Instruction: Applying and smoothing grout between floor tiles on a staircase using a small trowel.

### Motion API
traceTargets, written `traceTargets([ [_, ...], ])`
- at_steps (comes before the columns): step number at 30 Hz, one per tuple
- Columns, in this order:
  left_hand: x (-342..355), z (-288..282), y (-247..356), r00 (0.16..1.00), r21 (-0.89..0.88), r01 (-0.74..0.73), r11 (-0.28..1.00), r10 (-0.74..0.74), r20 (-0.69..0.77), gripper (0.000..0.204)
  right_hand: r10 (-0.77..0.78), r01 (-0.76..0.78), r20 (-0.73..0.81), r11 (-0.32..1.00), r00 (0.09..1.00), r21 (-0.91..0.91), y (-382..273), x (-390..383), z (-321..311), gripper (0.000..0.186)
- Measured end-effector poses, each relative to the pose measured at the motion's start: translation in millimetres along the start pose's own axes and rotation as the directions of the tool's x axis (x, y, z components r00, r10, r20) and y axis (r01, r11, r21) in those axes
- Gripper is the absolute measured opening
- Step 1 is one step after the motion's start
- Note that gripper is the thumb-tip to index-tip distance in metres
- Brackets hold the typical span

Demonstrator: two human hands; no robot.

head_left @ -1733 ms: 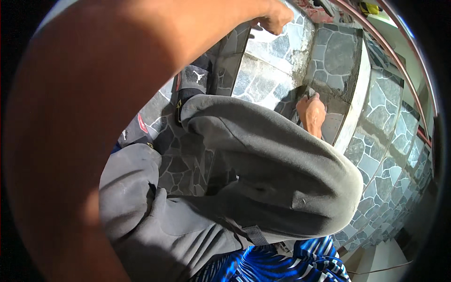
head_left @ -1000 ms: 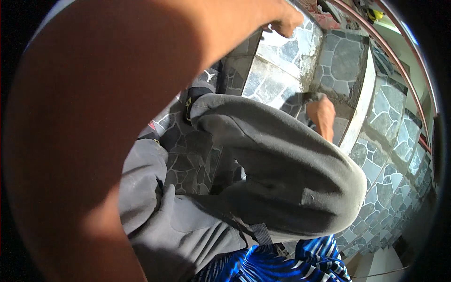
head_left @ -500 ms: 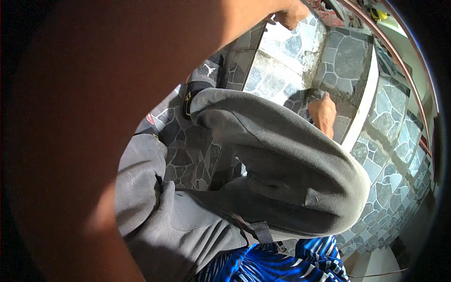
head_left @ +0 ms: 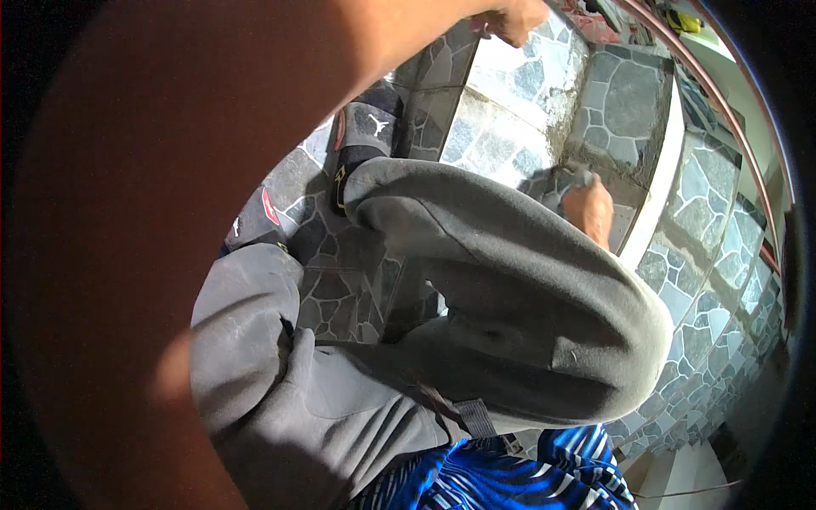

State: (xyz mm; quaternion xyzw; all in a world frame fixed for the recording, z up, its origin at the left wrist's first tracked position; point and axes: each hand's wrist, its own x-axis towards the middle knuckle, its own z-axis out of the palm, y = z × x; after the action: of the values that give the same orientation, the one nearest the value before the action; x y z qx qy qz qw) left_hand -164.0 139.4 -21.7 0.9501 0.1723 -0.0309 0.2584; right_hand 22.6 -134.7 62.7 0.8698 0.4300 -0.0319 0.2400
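My left arm stretches across the left side and top of the view. At its end my left hand [head_left: 514,21] is closed, with its fingers curled downward over the far end of the sunlit tiled step [head_left: 501,140]; anything inside it is hidden. Beyond my bent knee, my right hand [head_left: 589,208] is closed low at the step's near right corner. A small grey thing [head_left: 581,179] shows at its fingertips, its kind unclear. Cement smears [head_left: 561,110] mark the joint between the step and the stone-patterned tiles [head_left: 625,102] beside it.
My legs in grey trousers [head_left: 510,297] fill the middle, and my dark shoes [head_left: 370,123] rest on stone-patterned floor. A pale edge strip [head_left: 659,200] borders the tiles on the right. Reddish-brown curved pipes [head_left: 731,93] run along the far right, near a yellow object [head_left: 682,22].
My left hand has shifted slightly left and up. My right hand has moved a little down and to the right, staying closed low by the step's corner.
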Motion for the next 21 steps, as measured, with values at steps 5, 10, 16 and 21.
traceTargets([
  [5, 6.3, -10.0, 30.3, 0.999, 0.018, 0.028, 0.999, -0.029, 0.040, 0.015, 0.068, -0.068, -0.010, 0.998, 0.998, 0.003, -1.4, -19.8, -21.0, 0.047],
  [10, 2.6, -18.5, 18.1, 0.999, -0.173, 0.038, 0.984, -0.040, -0.009, 0.016, 0.001, -0.001, -0.010, 1.000, 1.000, -0.002, 10.6, 2.0, -10.8, 0.039],
  [16, -9.6, -31.8, 34.1, 0.999, -0.128, 0.002, 0.992, -0.009, -0.053, 0.015, -0.100, 0.100, 0.000, 0.995, 0.995, -0.013, 5.6, -11.4, -23.0, 0.036],
  [21, -16.9, -24.9, 20.1, 0.993, -0.041, 0.076, 0.996, -0.080, -0.087, 0.018, -0.050, 0.051, 0.004, 0.997, 0.999, -0.049, -2.6, -8.4, -5.0, 0.038],
])
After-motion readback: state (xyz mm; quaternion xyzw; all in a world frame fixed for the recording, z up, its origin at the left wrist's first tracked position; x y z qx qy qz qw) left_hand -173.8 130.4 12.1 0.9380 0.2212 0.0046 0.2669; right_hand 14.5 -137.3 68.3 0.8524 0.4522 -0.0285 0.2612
